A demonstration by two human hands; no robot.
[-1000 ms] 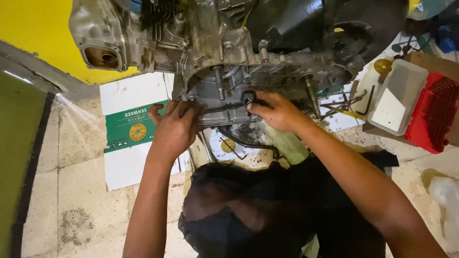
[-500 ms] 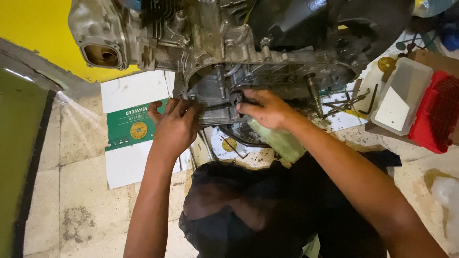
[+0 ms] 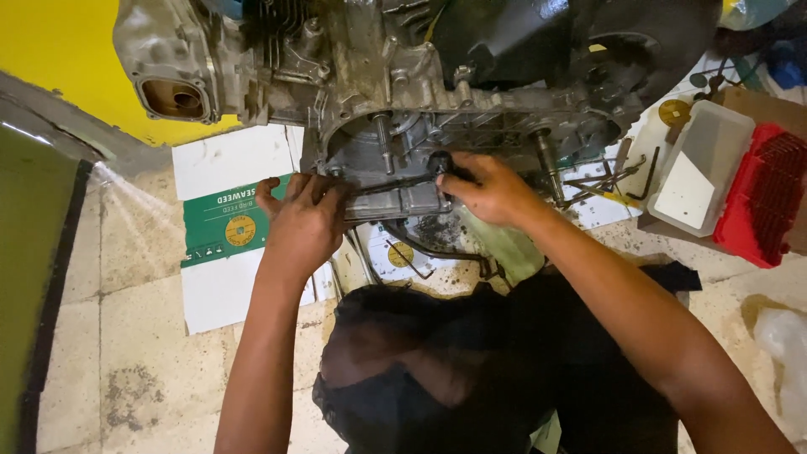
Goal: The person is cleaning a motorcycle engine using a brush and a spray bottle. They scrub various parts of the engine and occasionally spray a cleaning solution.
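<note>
A dull grey, grime-darkened engine block (image 3: 403, 92) is seen against a bright yellow panel (image 3: 59, 59). Beneath it, a white cardboard sheet (image 3: 223, 290) is crossed by a green band carrying a yellow disc. The floor (image 3: 126, 378) is tiled in stained beige. To one side, a red ribbed crate (image 3: 769, 197) is set beside a translucent white tub (image 3: 702, 168). Black cloth (image 3: 471, 361) is spread below.

Engine casing (image 3: 395, 76): dull, grimy cast metal. Flattened box (image 3: 227, 227): matt cardboard. Floor (image 3: 126, 370): rough, stained tile.
</note>
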